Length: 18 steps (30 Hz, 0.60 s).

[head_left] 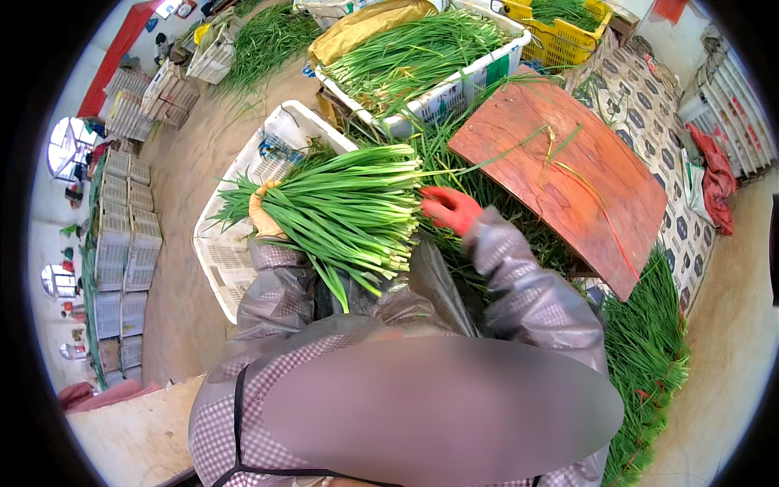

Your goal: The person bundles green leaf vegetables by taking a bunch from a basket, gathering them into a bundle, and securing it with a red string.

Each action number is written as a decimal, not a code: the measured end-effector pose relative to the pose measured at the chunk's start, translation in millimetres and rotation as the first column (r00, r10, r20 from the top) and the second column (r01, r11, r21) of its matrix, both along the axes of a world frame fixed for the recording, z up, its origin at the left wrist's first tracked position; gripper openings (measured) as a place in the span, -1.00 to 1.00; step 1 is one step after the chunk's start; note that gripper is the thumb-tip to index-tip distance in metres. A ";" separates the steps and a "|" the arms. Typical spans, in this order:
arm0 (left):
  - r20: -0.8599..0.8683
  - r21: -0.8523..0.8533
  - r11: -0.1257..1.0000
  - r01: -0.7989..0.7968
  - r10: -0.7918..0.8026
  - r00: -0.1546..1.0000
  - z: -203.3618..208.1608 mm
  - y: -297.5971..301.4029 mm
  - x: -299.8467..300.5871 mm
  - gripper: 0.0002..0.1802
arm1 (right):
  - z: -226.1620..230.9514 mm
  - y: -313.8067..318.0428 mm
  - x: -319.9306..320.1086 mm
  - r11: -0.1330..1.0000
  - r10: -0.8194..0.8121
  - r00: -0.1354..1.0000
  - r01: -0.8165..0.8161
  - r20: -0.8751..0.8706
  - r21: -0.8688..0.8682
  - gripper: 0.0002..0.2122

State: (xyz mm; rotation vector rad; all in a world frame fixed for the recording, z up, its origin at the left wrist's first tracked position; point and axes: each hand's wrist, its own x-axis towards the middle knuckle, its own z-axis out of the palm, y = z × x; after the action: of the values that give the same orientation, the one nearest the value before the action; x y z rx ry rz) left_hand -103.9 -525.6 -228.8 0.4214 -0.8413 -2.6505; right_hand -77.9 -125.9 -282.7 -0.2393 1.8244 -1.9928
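My left hand [264,213], in a tan glove, is wrapped around the leafy part of a thick bunch of garlic chives [349,207]. The bunch lies across in front of me, its pale cut ends pointing right and a few stalks drooping toward my lap. At those cut ends is my right hand [451,210] in a red glove, fingers curled together. Whether a stalk is pinched in them is too small to tell. One longer stalk sticks out of the bunch just above the right hand. Under the left arm stands a white plastic crate [213,258].
A reddish wooden board [568,178] with loose strands on it sits at right. Beyond, a white crate [519,50] is heaped with chives, near a yellow crate [560,42]. Tied bundles [649,365] line the right side. Stacked crates [114,252] stand along the left wall.
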 end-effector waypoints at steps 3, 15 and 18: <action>-0.008 -0.015 0.998 0.054 -0.054 0.998 -0.9 -1.1 -2.0 -0.78 | 42.5 -30.6 -18.3 0.966 -0.223 0.969 0.234 -0.109 0.107 -0.77; 0.105 -0.144 0.987 0.067 -0.052 0.993 -22.6 -18.5 -6.9 -0.67 | 57.3 -15.8 2.1 0.979 -0.038 0.984 0.071 0.172 -0.190 -0.78; 0.183 -0.136 0.989 0.053 -0.027 0.983 -20.5 -17.0 -8.1 -0.63 | 77.9 18.8 -3.2 0.871 -0.488 0.820 0.479 0.299 0.108 -0.90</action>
State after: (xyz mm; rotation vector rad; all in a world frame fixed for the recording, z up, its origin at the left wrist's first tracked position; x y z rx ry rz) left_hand -112.0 -542.6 -249.3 0.6222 -1.0954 -2.5964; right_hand -81.1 -107.1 -204.8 0.5894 1.8169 -2.1624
